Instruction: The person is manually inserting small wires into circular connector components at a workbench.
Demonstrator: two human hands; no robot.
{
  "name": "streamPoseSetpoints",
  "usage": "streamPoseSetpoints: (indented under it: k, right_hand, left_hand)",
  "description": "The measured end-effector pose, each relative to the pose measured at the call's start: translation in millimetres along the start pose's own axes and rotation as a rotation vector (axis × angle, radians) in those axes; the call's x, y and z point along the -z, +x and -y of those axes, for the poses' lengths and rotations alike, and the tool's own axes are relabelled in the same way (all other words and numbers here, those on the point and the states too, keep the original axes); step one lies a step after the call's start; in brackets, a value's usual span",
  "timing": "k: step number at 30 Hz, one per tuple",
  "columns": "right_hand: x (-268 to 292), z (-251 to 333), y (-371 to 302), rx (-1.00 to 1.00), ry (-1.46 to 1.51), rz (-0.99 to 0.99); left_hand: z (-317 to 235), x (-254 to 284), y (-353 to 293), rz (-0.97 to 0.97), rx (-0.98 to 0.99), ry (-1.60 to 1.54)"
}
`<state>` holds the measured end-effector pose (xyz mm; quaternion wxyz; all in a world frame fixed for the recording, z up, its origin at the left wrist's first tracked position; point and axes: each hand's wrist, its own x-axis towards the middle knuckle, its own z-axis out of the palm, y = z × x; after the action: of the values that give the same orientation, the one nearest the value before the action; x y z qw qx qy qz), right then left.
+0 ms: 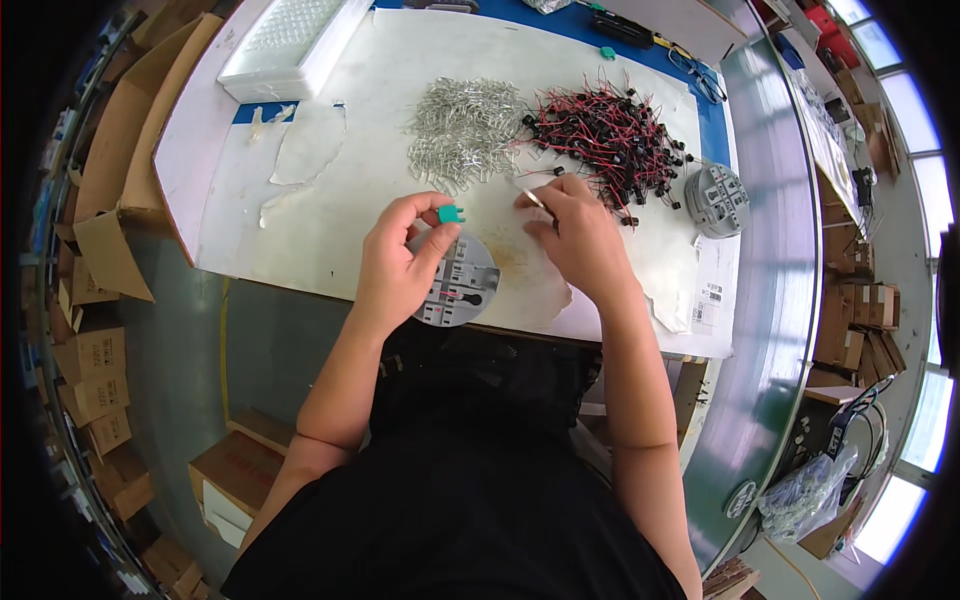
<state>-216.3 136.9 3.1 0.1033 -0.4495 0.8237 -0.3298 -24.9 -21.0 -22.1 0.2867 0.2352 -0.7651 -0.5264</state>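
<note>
We are pinching a green block [448, 214] in our left grip [393, 262], near the far rim of a grey disc [462, 285] lying at the near edge of the counter [335, 225]. In our right grip [582, 236], we are holding a slim stick [535, 198]. Beyond, metal clips [465, 135] are lying heaped beside tangled red and black wires [610, 140].

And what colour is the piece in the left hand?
The piece is green: head view.
</note>
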Motion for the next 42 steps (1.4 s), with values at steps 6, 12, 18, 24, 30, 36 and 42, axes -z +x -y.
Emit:
streamPoseSetpoints:
  k: [6,12,18,24,30,36,42]
  right_hand:
    - [20,-3,10,0.012,-0.19,0.209]
    - [16,-17,0,0.125,-0.315,0.128]
    - [42,-3,-24,-0.229,0.237,-0.155]
    - [41,8,-31,-0.388,0.479,-0.11]
    - [24,-1,-23,-0.405,0.443,0.035]
    - [17,-11,-26,-0.38,0.258,0.108]
    - [16,-10,-28,-0.296,0.18,0.089]
  left_hand:
    - [-9,-6,3,0.037,-0.027,0.072]
    - [-13,-39,4,0.047,-0.084,0.038]
    - [-13,-76,6,0.009,-0.276,0.133]
    - [-13,-52,-4,0.067,-0.339,0.226]
    - [-22,-49,-23,0.07,-0.403,0.395]
    - [-22,-58,-37,0.036,-0.356,0.387]
    - [-22,-60,-37,0.071,-0.329,0.325]
